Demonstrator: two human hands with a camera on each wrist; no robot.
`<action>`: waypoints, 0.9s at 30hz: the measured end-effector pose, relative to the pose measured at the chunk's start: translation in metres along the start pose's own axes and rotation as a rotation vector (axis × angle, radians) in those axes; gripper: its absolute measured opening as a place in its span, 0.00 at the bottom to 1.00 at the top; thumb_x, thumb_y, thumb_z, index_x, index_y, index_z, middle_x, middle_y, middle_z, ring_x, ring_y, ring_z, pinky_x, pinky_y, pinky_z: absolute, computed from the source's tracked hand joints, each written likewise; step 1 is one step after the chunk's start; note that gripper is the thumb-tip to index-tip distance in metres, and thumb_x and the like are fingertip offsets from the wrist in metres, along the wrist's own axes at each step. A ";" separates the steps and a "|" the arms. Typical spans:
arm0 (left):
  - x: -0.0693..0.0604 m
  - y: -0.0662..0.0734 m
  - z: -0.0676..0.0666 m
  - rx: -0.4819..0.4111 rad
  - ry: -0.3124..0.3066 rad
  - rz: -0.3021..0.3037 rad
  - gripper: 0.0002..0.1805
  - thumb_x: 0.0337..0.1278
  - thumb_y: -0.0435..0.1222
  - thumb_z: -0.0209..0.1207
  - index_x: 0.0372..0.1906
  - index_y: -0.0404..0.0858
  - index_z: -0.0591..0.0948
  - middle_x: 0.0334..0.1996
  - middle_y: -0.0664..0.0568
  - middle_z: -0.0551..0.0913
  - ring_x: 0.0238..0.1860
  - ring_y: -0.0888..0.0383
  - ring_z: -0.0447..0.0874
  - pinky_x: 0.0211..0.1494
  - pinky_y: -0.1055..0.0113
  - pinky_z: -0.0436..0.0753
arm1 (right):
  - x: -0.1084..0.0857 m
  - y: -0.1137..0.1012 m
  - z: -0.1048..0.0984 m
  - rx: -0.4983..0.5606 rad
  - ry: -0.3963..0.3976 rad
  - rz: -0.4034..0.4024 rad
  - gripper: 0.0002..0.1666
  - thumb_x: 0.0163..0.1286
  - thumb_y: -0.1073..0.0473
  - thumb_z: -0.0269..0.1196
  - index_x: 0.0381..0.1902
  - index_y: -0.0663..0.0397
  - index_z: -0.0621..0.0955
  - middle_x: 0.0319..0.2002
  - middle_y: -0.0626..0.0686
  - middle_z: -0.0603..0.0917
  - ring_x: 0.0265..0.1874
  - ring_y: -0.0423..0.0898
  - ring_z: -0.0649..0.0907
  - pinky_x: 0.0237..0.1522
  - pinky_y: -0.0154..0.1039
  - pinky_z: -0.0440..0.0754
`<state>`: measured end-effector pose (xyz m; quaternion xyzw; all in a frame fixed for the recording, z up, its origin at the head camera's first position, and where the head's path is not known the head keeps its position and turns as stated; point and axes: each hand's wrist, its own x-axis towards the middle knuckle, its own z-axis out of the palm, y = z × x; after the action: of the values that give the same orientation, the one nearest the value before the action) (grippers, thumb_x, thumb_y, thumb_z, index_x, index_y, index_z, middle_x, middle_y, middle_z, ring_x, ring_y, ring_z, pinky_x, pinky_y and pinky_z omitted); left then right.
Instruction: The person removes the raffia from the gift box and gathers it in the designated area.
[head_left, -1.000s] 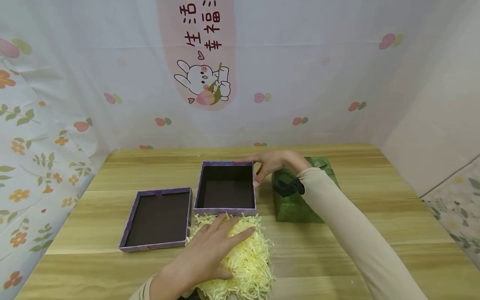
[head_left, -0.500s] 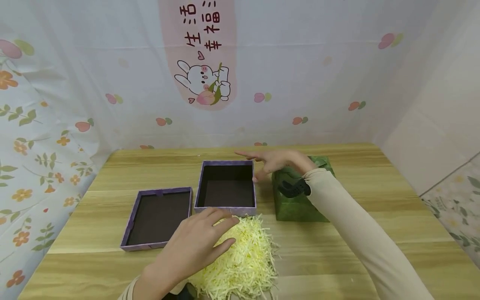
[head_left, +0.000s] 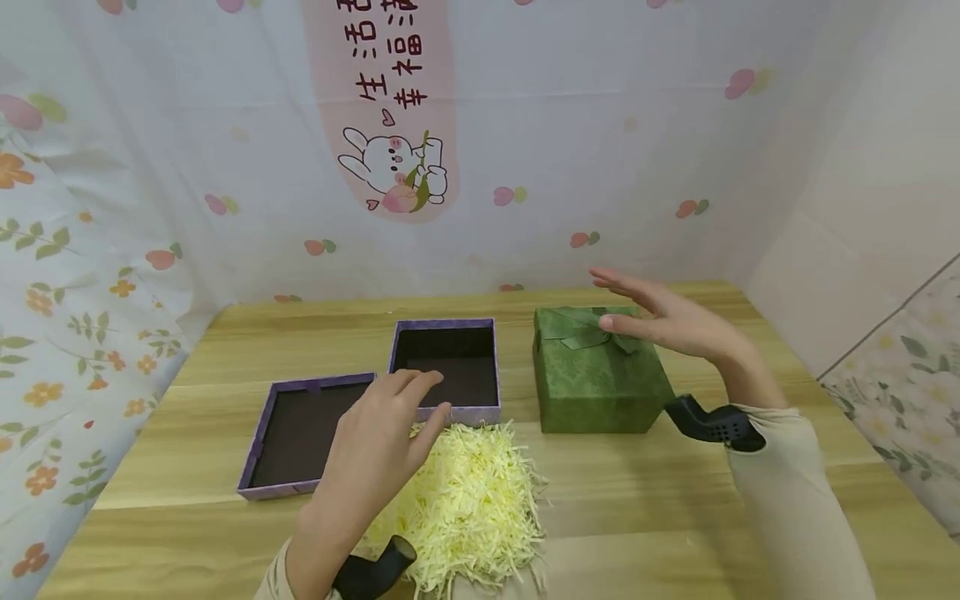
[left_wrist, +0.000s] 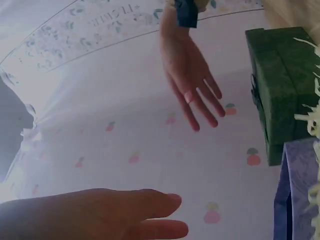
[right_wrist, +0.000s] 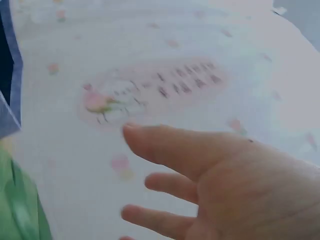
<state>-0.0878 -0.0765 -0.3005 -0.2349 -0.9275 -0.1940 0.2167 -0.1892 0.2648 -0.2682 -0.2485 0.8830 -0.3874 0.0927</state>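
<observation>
Beside the top of the green box (head_left: 596, 387), holds the right hand (head_left: 671, 321) in the air, with fingers straight and a little spread, gripping nothing. Covers with it part of the bow (head_left: 573, 331) in the head view, but leaves a gap between hand and box, as seen in the left wrist view. Over the left part of the yellow shreds (head_left: 480, 500), hovers with the left hand (head_left: 375, 442), fingers relaxed, thumb apart, also gripping nothing.

Has on the wooden surface (head_left: 630, 508) the shreds in a loose heap, just in front of the purple box (head_left: 472, 414), with the dark inside of this box facing up. Has to its left the shallow tray (head_left: 300, 437), and to its right the green box, near but not touching. Wears on each wrist a black strap (head_left: 708, 421), and beige sleeves (head_left: 806, 508). Faces behind the surface a white cloth (head_left: 540, 125), printed with a rabbit, fruits and dark red characters.
</observation>
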 end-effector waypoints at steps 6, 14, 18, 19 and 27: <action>0.022 0.033 0.006 -0.207 -0.051 -0.037 0.22 0.57 0.42 0.62 0.55 0.39 0.78 0.53 0.47 0.76 0.52 0.50 0.76 0.46 0.58 0.79 | -0.045 0.031 0.001 0.066 0.144 0.069 0.39 0.71 0.56 0.55 0.74 0.43 0.50 0.71 0.56 0.53 0.69 0.58 0.52 0.63 0.61 0.51; 0.066 0.058 0.055 -0.502 -0.249 -0.113 0.37 0.59 0.47 0.59 0.71 0.46 0.59 0.71 0.47 0.53 0.67 0.48 0.57 0.60 0.49 0.67 | -0.053 0.059 0.021 0.168 0.107 0.145 0.50 0.70 0.55 0.56 0.73 0.34 0.35 0.73 0.56 0.42 0.69 0.61 0.47 0.60 0.65 0.52; 0.077 0.058 0.089 -0.610 -0.330 -0.169 0.47 0.56 0.49 0.61 0.74 0.50 0.46 0.73 0.47 0.35 0.70 0.45 0.45 0.60 0.44 0.65 | -0.051 0.066 0.029 0.153 0.069 0.159 0.58 0.66 0.54 0.61 0.71 0.33 0.30 0.72 0.58 0.37 0.69 0.64 0.45 0.60 0.67 0.51; 0.079 0.058 0.096 -0.634 -0.349 -0.184 0.50 0.55 0.50 0.62 0.74 0.50 0.43 0.73 0.47 0.33 0.71 0.45 0.43 0.60 0.44 0.65 | -0.051 0.067 0.030 0.148 0.056 0.169 0.60 0.65 0.54 0.63 0.71 0.34 0.28 0.72 0.60 0.36 0.68 0.66 0.44 0.59 0.68 0.51; 0.074 0.058 0.130 -0.746 -0.479 -0.303 0.62 0.50 0.44 0.67 0.73 0.42 0.30 0.72 0.43 0.28 0.71 0.46 0.39 0.64 0.52 0.63 | -0.059 0.079 0.034 0.115 -0.039 0.230 0.71 0.59 0.53 0.68 0.69 0.46 0.21 0.69 0.71 0.35 0.64 0.74 0.47 0.55 0.69 0.58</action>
<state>-0.1572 0.0570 -0.3568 -0.1968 -0.8422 -0.4839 -0.1333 -0.1553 0.3182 -0.3508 -0.1473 0.8800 -0.4192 0.1676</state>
